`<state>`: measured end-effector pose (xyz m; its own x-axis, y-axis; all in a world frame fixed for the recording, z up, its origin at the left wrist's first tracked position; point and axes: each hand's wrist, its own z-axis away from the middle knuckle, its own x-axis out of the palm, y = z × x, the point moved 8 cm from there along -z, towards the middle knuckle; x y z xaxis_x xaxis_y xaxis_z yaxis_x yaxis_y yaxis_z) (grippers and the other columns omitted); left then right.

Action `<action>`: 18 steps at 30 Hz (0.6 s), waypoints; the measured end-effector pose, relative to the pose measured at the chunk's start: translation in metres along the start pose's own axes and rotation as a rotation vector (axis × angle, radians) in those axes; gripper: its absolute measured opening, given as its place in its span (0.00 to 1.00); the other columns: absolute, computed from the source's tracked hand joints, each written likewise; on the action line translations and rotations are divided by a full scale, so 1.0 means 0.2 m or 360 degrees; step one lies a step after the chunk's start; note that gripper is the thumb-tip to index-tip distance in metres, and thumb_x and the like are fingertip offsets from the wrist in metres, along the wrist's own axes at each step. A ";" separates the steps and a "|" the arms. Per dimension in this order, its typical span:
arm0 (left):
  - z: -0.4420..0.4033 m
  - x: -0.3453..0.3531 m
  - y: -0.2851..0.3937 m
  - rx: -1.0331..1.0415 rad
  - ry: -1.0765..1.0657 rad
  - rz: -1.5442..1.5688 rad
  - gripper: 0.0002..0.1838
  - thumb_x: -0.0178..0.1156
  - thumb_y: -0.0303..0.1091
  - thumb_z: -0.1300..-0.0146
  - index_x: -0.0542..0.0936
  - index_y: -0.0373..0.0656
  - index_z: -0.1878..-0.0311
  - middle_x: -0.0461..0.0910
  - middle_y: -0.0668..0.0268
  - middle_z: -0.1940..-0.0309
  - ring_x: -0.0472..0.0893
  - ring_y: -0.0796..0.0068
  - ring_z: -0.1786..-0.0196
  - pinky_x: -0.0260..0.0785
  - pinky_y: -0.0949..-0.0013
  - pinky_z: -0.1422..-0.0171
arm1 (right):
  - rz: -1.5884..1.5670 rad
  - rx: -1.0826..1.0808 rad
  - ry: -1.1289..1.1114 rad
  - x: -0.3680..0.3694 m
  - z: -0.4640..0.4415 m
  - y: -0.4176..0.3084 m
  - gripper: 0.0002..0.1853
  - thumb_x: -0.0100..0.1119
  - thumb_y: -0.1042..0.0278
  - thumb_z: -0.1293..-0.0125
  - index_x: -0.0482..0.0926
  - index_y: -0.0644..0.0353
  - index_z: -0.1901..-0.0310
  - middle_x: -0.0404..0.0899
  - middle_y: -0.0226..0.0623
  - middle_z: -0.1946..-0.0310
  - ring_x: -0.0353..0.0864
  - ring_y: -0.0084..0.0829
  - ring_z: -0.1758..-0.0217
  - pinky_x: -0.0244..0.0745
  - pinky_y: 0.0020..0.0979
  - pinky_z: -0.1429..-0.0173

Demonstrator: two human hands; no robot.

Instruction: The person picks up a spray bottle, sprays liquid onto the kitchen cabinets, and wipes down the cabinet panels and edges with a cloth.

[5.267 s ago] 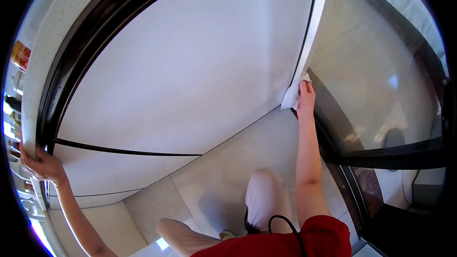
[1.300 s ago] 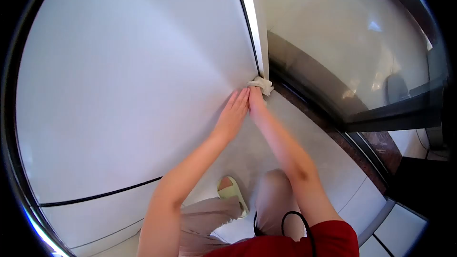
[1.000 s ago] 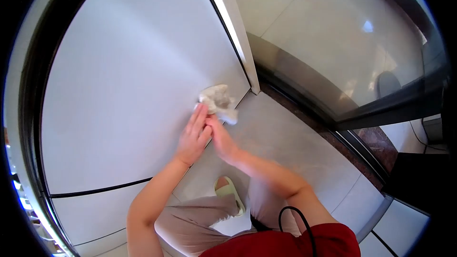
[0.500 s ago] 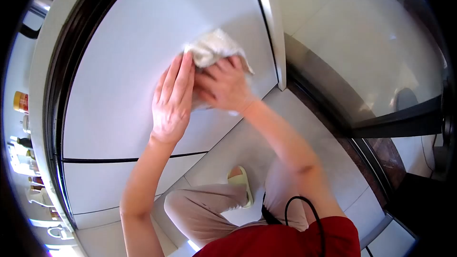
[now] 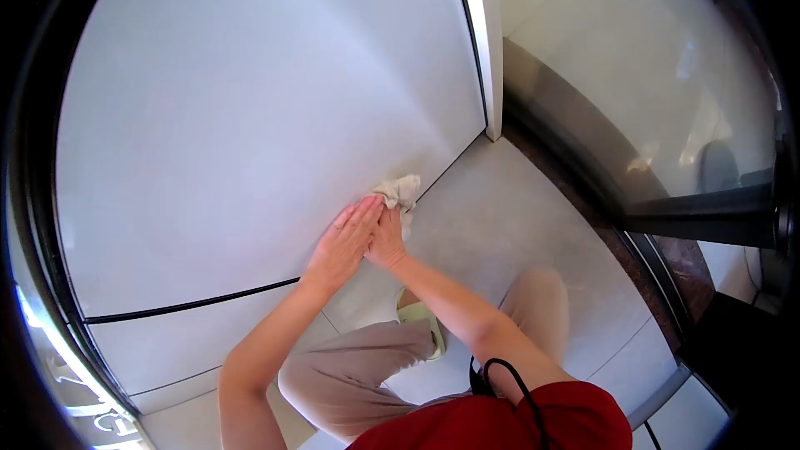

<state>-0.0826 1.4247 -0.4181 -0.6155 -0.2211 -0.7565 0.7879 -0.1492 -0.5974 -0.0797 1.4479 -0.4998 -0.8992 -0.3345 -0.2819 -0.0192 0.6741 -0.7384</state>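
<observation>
A crumpled off-white cloth (image 5: 402, 190) lies against the lower right part of a large white panel (image 5: 242, 133), close to its bottom edge. My right hand (image 5: 386, 240) has hold of the cloth, which sticks out above and beside its fingers. Right beside it, my left hand (image 5: 340, 243) is stretched out flat, fingers straight and together. Its fingertips reach the near side of the cloth, and the two hands touch. Part of the cloth is hidden beneath the hands.
Below the panel runs a dark seam (image 5: 192, 307). Grey floor tiles (image 5: 492, 208) spread to the right, up to a dark threshold and a glass door (image 5: 633, 75). My bent knees and a light green slipper (image 5: 421, 317) are below the hands.
Both hands and the cloth have moved down the panel to its lower edge. The view has shifted, so the bottles at the left are out of sight.
</observation>
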 end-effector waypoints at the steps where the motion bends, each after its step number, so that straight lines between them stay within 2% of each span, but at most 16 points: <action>1: -0.01 0.07 0.04 0.0010 -0.0010 0.0005 0.31 0.45 0.41 0.34 0.59 0.40 0.29 0.52 0.67 0.26 0.49 0.71 0.24 0.38 0.60 0.22 | -0.0059 0.0127 -0.0069 0.04 0.07 0.04 0.28 0.50 0.57 0.40 0.65 0.60 0.39 0.64 0.51 0.41 0.60 0.54 0.38 0.57 0.55 0.40; 3: -0.05 0.12 0.11 0.0045 -0.0061 0.0012 0.31 0.45 0.40 0.35 0.59 0.40 0.30 0.51 0.65 0.26 0.48 0.70 0.24 0.38 0.61 0.22 | -0.0117 0.0263 -0.0138 0.08 0.13 0.10 0.27 0.51 0.59 0.40 0.66 0.60 0.39 0.64 0.52 0.42 0.61 0.54 0.39 0.58 0.53 0.40; 6: -0.22 0.11 0.15 0.0147 -0.0084 -0.0021 0.32 0.45 0.39 0.37 0.58 0.37 0.30 0.49 0.63 0.25 0.45 0.66 0.23 0.36 0.62 0.21 | -0.0041 0.0736 -0.0423 0.19 0.17 0.31 0.24 0.52 0.63 0.40 0.67 0.61 0.42 0.65 0.52 0.44 0.63 0.54 0.41 0.60 0.48 0.40; 7: -0.30 0.07 0.14 0.0150 0.0016 -0.0054 0.32 0.45 0.39 0.37 0.60 0.37 0.30 0.50 0.62 0.26 0.47 0.65 0.23 0.36 0.62 0.21 | -0.0037 0.0823 -0.0440 0.20 0.15 0.40 0.24 0.52 0.64 0.40 0.67 0.61 0.42 0.65 0.52 0.44 0.63 0.54 0.42 0.60 0.48 0.40; 12: -0.83 -0.18 0.07 -0.0015 0.0494 -0.0074 0.29 0.46 0.38 0.38 0.64 0.41 0.33 0.60 0.65 0.30 0.57 0.67 0.27 0.42 0.62 0.23 | -0.0117 0.0972 -0.0168 0.11 -0.04 0.84 0.23 0.52 0.64 0.40 0.67 0.61 0.43 0.65 0.52 0.45 0.63 0.55 0.42 0.60 0.47 0.40; 16: -1.02 -0.22 0.10 -0.0009 0.0575 -0.0143 0.28 0.47 0.38 0.38 0.66 0.42 0.34 0.63 0.64 0.32 0.58 0.68 0.28 0.43 0.61 0.23 | -0.0319 0.1124 -0.0009 0.05 -0.07 1.08 0.23 0.51 0.65 0.40 0.67 0.61 0.43 0.65 0.52 0.45 0.63 0.55 0.42 0.60 0.47 0.40; 18: -1.03 -0.13 0.15 0.0127 0.0368 -0.0095 0.29 0.45 0.43 0.34 0.63 0.38 0.32 0.60 0.61 0.30 0.55 0.66 0.26 0.36 0.58 0.21 | -0.0378 0.1155 0.0049 0.07 0.02 1.04 0.23 0.51 0.65 0.40 0.67 0.61 0.43 0.65 0.53 0.45 0.63 0.55 0.42 0.60 0.47 0.40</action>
<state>-0.0471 1.6241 -0.4715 -0.6416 0.0153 -0.7669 0.7436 -0.2327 -0.6268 -0.0941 1.5811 -0.6586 -0.9189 -0.3905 -0.0559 0.0688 -0.0189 -0.9975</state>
